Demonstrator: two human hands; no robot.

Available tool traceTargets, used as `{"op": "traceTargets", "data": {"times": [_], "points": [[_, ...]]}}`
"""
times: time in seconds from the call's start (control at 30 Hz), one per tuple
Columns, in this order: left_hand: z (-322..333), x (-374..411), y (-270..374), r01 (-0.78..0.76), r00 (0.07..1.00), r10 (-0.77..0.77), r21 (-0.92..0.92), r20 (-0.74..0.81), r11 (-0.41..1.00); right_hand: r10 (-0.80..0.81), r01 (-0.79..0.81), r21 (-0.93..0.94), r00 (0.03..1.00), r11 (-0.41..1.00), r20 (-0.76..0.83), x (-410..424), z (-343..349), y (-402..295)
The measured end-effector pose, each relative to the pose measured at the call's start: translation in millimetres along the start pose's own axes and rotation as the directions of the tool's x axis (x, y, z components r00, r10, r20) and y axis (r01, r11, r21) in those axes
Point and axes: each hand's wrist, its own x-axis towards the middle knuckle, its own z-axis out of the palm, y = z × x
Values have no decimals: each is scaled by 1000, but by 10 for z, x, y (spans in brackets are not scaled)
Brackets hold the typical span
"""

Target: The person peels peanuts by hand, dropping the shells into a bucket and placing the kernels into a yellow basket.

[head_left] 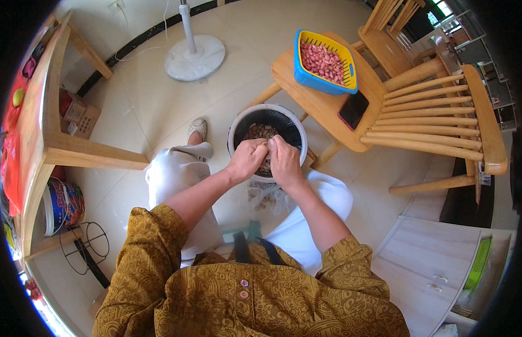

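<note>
My left hand (249, 158) and my right hand (285, 160) meet fingertip to fingertip over a round bin (302, 126) lined with a black bag. Between the fingertips is a small tan piece, probably a peanut pod (265, 143), mostly hidden by the fingers. Shell debris (261, 131) lies inside the bin. Up and to the right, a blue and yellow plastic basket (301, 80) of pink-skinned peanuts (322, 62) rests on the seat of a wooden chair. A clear plastic bag (265, 198) with contents I cannot make out is on the floor below the bin.
A dark phone (353, 110) lies beside the basket on the wooden chair (320, 113). A white round stand base (195, 57) is on the tiled floor ahead. At left are a wooden table (92, 152), a cardboard box (85, 118) and a bucket (67, 204). A white cabinet (425, 257) stands lower right.
</note>
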Motion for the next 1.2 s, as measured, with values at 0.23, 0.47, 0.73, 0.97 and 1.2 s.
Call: {"op": "traceTargets", "data": {"times": [0.23, 0.47, 0.73, 0.97, 1.2], "points": [[33, -28, -7, -214, 959, 274, 458, -67, 863, 277, -281, 243, 960, 928, 51, -50, 139, 181], [-12, -16, 80, -124, 987, 118, 48, 109, 991, 386, -739, 636, 666, 223, 638, 43, -207, 189], [-42, 37, 51, 9, 986, -4, -34, 164, 999, 35, -52, 282, 997, 958, 62, 149, -297, 58], [-39, 77, -26, -80, 996, 79, 10, 46, 997, 107, -147, 394, 987, 907, 122, 143, -242, 163], [-87, 77, 6, -97, 995, 96, 144, 14, 985, 278, -337, 648, 940, 683, 195, 72, -165, 175]]}}
